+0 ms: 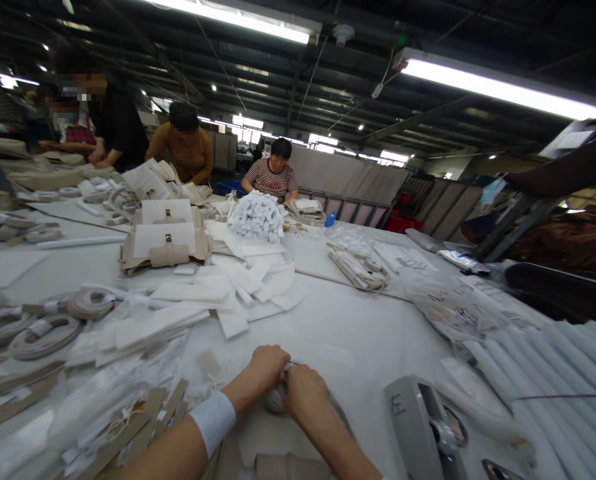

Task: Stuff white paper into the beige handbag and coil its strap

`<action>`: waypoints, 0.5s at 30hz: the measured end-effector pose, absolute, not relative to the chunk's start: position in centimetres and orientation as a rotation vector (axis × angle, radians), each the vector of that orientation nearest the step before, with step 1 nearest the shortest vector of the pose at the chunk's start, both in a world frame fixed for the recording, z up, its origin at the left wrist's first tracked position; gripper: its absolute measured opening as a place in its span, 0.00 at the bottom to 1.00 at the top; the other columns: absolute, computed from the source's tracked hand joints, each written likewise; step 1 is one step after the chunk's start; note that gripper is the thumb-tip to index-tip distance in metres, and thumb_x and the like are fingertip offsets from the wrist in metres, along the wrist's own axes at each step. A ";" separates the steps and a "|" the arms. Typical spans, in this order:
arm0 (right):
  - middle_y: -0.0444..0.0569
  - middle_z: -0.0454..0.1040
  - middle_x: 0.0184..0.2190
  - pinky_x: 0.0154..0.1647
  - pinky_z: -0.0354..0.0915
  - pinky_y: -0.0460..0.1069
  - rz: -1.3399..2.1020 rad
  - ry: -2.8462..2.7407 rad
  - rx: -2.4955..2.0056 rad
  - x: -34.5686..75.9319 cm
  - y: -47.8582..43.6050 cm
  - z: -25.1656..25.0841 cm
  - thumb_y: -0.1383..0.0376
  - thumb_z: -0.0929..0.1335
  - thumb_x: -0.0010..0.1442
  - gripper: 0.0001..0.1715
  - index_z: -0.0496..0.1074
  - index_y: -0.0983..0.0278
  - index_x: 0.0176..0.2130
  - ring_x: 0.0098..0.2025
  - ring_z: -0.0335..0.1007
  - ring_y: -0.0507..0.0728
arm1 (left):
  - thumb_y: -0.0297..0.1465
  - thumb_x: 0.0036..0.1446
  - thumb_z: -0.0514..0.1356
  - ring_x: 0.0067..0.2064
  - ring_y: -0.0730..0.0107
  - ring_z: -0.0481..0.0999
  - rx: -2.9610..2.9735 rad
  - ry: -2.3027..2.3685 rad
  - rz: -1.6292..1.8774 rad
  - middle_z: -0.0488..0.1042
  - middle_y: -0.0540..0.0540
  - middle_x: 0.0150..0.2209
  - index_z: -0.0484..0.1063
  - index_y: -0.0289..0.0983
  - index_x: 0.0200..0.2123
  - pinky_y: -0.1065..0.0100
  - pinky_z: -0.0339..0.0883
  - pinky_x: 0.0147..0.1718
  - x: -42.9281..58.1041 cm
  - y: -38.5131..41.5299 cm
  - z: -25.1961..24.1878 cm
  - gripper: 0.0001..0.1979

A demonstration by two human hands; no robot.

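My left hand (pixel 268 367) and my right hand (pixel 305 393) meet close together over the near middle of the white table (pixel 348 333). Fingers are curled in on both. Between the fingertips shows a small pale bit, too little of it to name. Just below is a greyish wrapped or coiled thing (pixel 275 401), partly covered by the hands. A beige bag (pixel 291 467) lies nearest me, cut off by the bottom edge of the view. My left wrist wears a pale band (pixel 213 421).
A grey tape dispenser (pixel 413 427) and a phone (pixel 501 470) lie at right, beside white tubes (pixel 553 380). Coiled beige straps (pixel 45 333) and white sheets (pixel 193 293) spread leftward. Beige bags (pixel 163 240) and bundled white rolls (pixel 258 217) stand farther back; several co-workers are beyond.
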State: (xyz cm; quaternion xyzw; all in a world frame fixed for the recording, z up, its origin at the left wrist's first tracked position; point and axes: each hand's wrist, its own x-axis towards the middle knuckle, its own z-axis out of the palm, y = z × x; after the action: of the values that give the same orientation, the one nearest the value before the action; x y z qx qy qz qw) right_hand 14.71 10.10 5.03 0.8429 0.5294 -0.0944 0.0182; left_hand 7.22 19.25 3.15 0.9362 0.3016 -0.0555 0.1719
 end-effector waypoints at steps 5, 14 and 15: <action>0.62 0.78 0.38 0.40 0.67 0.52 -0.219 1.568 2.715 14.1 10.5 3.0 0.75 0.64 0.57 0.13 0.76 0.69 0.40 0.44 0.75 0.66 | 0.36 0.61 0.57 0.45 0.62 0.74 2.637 0.862 -0.113 0.75 0.43 0.43 0.72 0.35 0.43 0.55 0.69 0.45 6.9 19.5 2.6 0.12; 0.55 0.78 0.39 0.42 0.64 0.49 -0.362 1.678 2.865 14.8 7.5 3.2 0.70 0.63 0.60 0.13 0.74 0.67 0.44 0.43 0.74 0.61 | 0.33 0.53 0.56 0.45 0.58 0.76 2.586 0.943 -0.067 0.76 0.44 0.43 0.73 0.44 0.44 0.62 0.67 0.42 6.2 19.7 0.8 0.14; 0.54 0.79 0.38 0.41 0.64 0.49 -0.394 1.678 2.878 14.8 7.3 3.2 0.72 0.62 0.59 0.13 0.75 0.67 0.41 0.42 0.74 0.60 | 0.33 0.52 0.56 0.45 0.58 0.75 2.581 0.956 -0.061 0.76 0.44 0.43 0.73 0.44 0.44 0.62 0.67 0.43 6.2 19.7 0.7 0.15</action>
State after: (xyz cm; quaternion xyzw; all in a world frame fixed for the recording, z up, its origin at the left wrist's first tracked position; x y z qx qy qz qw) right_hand 14.79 7.32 3.16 0.8531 0.4972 -0.1167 -0.1064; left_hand 6.21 19.66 0.67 0.9199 0.3408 -0.0216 0.1928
